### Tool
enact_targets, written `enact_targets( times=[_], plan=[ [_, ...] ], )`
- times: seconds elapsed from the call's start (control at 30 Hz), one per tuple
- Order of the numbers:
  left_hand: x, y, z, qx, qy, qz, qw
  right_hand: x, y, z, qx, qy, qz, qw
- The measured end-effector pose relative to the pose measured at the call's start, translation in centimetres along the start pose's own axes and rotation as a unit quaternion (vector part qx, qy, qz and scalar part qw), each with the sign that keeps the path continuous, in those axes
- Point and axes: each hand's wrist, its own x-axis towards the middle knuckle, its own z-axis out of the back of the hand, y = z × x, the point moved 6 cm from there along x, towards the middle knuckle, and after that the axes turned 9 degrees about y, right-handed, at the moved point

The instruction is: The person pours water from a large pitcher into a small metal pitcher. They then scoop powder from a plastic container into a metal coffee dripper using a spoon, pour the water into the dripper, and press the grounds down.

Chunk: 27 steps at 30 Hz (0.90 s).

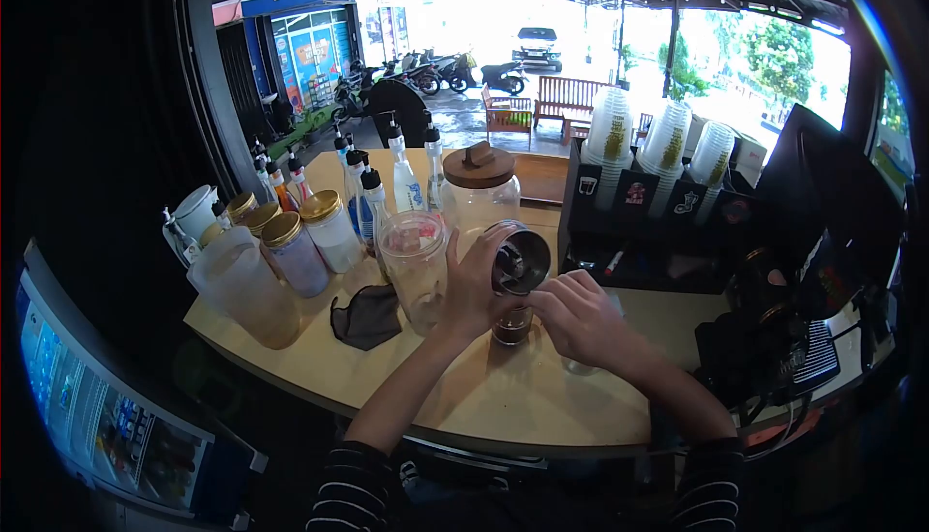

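Note:
A metal cup [521, 261] is tilted over a small glass [512, 326] with dark contents on the light wooden counter [464, 387]. My left hand [474, 285] is wrapped round the cup's left side. Close by on the right, my right hand [581, 317] has its fingers curled together at the cup's lower rim; what they hold is too small to make out. Just left of my left hand stands a clear plastic jar [414, 266]. Behind the cup is a large glass jar with a wooden lid [480, 166]. A clear object is partly hidden under my right hand.
Gold-lidded jars [329, 234], a frosted pitcher [247, 290], pump bottles [404, 174] and a dark cloth [367, 317] are at the left. Stacked plastic cups [610, 130] stand in a black holder [639, 242] at the back right. A black machine [755, 338] is at the right.

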Motion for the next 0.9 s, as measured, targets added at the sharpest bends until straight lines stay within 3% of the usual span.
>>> enact_targets(
  times=[0.1, 0.23, 0.27, 0.77, 0.9],
  plan=[
    [-0.1, -0.5, -0.3, 0.024, -0.028, -0.013, 0.999, 0.2, 0.7, 0.0, -0.038, -0.009, 0.0, 0.999],
    [-0.3, -0.1, -0.7, 0.013, -0.066, -0.006, 0.998, 0.4, 0.4, 0.1, 0.025, -0.014, -0.056, 0.998],
    [-0.3, -0.2, -0.6, 0.013, -0.066, -0.006, 0.998, 0.4, -0.2, 0.2, 0.077, -0.02, -0.091, 0.993],
    [-0.4, 0.1, -0.8, -0.044, -0.058, -0.02, 0.997, 0.0, -1.7, 1.4, 0.117, -0.029, -0.141, 0.983],
    [-0.2, 0.8, -1.0, -0.13, -0.04, -0.024, 0.99, -0.2, -2.8, 0.8, 0.187, -0.038, -0.161, 0.968]
  ],
)
